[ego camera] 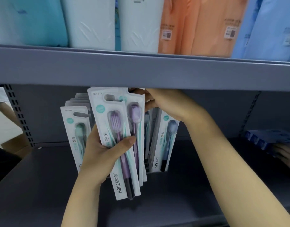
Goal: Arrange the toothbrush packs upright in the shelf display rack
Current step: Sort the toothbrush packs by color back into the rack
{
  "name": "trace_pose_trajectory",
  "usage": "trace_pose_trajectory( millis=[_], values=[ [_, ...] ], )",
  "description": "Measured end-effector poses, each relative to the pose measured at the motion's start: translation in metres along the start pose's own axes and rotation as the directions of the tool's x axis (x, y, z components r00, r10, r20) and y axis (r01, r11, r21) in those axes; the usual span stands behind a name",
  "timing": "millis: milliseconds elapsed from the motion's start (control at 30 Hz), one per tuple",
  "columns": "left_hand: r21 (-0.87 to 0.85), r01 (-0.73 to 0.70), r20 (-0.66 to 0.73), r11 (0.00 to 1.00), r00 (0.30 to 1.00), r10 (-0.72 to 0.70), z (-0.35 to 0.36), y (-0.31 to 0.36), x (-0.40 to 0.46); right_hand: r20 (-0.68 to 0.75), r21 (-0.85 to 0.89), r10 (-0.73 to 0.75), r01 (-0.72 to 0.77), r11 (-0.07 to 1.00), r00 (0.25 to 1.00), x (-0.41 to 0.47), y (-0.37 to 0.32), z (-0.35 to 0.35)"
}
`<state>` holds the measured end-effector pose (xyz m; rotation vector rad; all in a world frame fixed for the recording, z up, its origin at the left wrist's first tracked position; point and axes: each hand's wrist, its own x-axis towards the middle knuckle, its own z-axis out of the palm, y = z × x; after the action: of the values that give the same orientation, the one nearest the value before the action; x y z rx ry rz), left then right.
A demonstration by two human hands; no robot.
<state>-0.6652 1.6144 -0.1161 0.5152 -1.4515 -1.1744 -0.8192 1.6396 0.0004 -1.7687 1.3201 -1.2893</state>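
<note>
Two bare arms reach under the grey metal shelf [141, 71]. Her left hand [101, 154] grips a bunch of white card toothbrush packs with purple brushes [118, 145], tilted, thumb across the front. Her right hand [165, 104] pinches their top corner. Behind them, more white packs [75, 128] stand upright in rows on the lower dark shelf [42, 177].

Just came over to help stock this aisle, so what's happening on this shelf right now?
A person is arranging toothbrush packs on the grey lower shelf. The left hand grips a small bunch of purple toothbrush packs, tilted and lifted off the shelf. The right hand reaches up behind their tops, just under the upper shelf edge. A row of green packs stands at left and blue packs at right.
</note>
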Motion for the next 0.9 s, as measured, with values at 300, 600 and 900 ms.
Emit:
trace_pose_trajectory(
  millis=[300,600,900],
  values=[
    [0.009,-0.006,-0.024,1.0,1.0,0.007,0.019,-0.005,0.008,0.034,-0.043,-0.088,0.09,0.995,0.996,-0.005,0.019,-0.02],
    [0.009,0.003,-0.042,1.0,0.999,-0.003,0.026,-0.011,0.011,0.083,-0.204,-0.11,0.125,0.971,0.991,-0.004,0.028,-0.026],
    [-0.017,0.008,-0.056,1.0,0.998,-0.009,0.023,-0.009,0.012,0.033,-0.198,-0.108,0.112,0.974,0.994,-0.004,0.032,-0.031]
  ],
)
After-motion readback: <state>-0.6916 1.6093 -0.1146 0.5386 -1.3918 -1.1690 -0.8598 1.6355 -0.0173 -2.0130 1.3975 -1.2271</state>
